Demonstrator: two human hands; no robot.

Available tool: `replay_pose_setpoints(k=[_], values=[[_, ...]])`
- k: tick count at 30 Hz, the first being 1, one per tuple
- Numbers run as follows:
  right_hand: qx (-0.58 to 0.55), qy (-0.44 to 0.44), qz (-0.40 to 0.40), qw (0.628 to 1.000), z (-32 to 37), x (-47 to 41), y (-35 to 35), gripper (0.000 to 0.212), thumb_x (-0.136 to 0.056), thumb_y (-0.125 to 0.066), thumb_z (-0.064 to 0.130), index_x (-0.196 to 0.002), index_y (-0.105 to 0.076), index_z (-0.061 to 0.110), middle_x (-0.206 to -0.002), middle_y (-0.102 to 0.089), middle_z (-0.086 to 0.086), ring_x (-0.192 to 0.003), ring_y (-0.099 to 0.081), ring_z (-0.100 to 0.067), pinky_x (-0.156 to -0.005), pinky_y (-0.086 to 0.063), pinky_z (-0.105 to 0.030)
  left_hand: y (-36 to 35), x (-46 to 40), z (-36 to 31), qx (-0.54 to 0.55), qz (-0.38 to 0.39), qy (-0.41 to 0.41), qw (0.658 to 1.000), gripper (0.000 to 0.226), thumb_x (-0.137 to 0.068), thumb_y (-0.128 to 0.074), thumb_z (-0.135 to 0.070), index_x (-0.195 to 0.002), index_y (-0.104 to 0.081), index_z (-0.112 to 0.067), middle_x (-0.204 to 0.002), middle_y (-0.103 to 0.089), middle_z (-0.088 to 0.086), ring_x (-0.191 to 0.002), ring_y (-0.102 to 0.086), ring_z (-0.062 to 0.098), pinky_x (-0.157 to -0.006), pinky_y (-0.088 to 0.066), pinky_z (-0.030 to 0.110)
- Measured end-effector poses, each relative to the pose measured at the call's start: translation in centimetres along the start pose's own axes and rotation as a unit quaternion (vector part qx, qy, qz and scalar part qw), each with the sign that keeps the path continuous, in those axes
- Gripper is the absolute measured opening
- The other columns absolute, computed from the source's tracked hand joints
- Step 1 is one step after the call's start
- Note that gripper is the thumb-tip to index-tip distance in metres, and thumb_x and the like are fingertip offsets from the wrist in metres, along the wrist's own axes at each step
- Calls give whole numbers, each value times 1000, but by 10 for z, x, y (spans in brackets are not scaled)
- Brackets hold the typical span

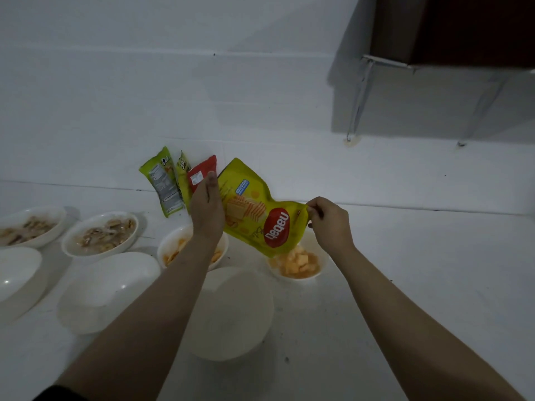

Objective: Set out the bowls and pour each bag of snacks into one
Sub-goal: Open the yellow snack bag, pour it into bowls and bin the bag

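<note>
I hold a yellow wafer bag upside down over a white bowl that has yellow wafer pieces in it. My right hand pinches the bag's right corner. My left hand grips the bag's left side and also holds two green bags and a red bag fanned out behind it. A white bowl of orange chips sits under my left wrist. Two white bowls with brownish snacks, one nearer and one at the left edge, stand to the left.
Three white bowls with nothing in them, at the left edge, left of centre and in the middle, stand in the front row on the white surface. A white wall rises behind. A dark cabinet hangs at the upper right.
</note>
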State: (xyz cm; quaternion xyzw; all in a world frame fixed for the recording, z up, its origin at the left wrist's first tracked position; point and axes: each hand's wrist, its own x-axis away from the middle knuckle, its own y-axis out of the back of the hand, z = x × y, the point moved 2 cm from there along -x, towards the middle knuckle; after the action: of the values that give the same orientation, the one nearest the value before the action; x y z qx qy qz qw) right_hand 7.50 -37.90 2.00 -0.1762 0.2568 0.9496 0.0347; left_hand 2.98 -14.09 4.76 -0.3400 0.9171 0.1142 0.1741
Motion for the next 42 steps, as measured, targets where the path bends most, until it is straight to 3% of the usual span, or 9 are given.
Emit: replay_pose_setpoints(k=[4,8,19,23,27,32,36,39,42], values=[[-3,5,11,1000,3,-3,0,17,-95,-53,4,-88,-68,8,-78,-70,-8,-78,-67,-25,-75,-59,-49,2,-3,-4,-5,-6,-8,1000,40,-104,-31,-45,-76,-52,-26,-74,-55,-1,-69,-52,9,-64,-45,24],[4,21,-3,1000,6,-4,-1,17,-96,-53,5,-89,-68,10,-77,-68,-2,-75,-67,-23,-74,-58,-47,5,-6,1,8,-9,-5,1000,53,-102,-29,-52,-88,-58,-10,-81,-60,9,-76,-58,19,-70,-49,36],[12,23,-6,1000,4,-2,-2,17,-97,-52,7,-90,-68,11,-79,-69,-3,-75,-67,-23,-73,-58,-48,3,-4,-3,3,-4,-8,1000,39,-103,-31,-47,-76,-51,-28,-76,-54,0,-72,-52,11,-66,-44,25],[6,25,-14,1000,6,-1,0,17,-97,-53,6,-90,-68,10,-79,-69,-3,-76,-67,-22,-73,-59,-48,4,-5,-6,0,-5,-13,1000,33,-104,-32,-43,-75,-46,-38,-77,-52,-10,-69,-48,-1,-63,-42,14],[-22,28,-45,998,8,4,6,17,-97,-54,8,-89,-68,13,-78,-69,5,-74,-68,-14,-72,-60,-44,4,-8,-5,21,-5,-12,1000,51,-100,-30,-56,-82,-56,-16,-72,-54,3,-67,-53,19,-59,-47,43],[-67,11,-88,994,5,16,15,19,-97,-53,5,-89,-68,13,-81,-70,4,-78,-69,-15,-72,-62,-33,-2,-1,-22,0,36,-50,998,35,-102,-30,-48,-80,-52,-31,-70,-53,-3,-64,-51,9,-58,-45,32],[-63,-20,-85,994,-5,20,16,21,-97,-52,4,-86,-66,14,-80,-69,3,-79,-68,-19,-72,-62,-36,-7,4,-29,-46,89,-103,990,39,-98,-36,-48,-73,-43,-18,-61,-38,-6,-51,-39,0,-47,-31,13],[17,-1,-25,1000,-4,18,17,17,-100,-51,14,-93,-66,15,-85,-70,-1,-85,-66,-23,-69,-51,-29,-8,6,-29,-50,90,-127,987,33,-102,-43,-33,-73,-41,-18,-60,-37,-8,-47,-41,-1,-44,-31,10],[88,41,34,995,13,12,12,22,-102,-50,28,-106,-69,18,-92,-73,-3,-91,-66,-26,-77,-48,-35,-11,10,-29,-62,69,-151,984,35,-100,-43,-38,-76,-43,-13,-60,-38,-9,-49,-40,3,-46,-31,11]])
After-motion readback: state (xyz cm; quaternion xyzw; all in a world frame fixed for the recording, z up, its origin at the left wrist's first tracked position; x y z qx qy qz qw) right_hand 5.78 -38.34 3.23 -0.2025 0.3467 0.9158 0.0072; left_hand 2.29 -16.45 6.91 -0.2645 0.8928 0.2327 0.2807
